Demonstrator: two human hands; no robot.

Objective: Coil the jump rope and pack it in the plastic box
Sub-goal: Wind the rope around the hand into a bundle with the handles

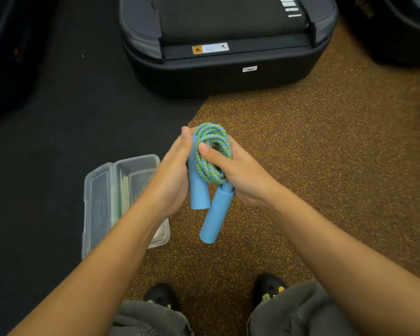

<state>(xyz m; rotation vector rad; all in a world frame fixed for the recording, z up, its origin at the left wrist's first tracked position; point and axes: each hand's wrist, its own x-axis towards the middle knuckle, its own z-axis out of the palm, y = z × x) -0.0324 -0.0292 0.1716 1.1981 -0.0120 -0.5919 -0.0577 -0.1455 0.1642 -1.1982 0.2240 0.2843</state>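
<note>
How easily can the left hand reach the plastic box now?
Probably yes: the open plastic box lies on the floor right beside and below the left hand, nothing between, but that hand is busy holding the jump rope.

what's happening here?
A person holds a coiled jump rope in both hands above the floor. The left hand cups the coil and one blue handle; the right hand pinches the loops with its thumb across them. The other handle hangs down loose. The plastic box lies open on the floor under the left forearm, partly hidden. The rope is not yet in it.
</note>
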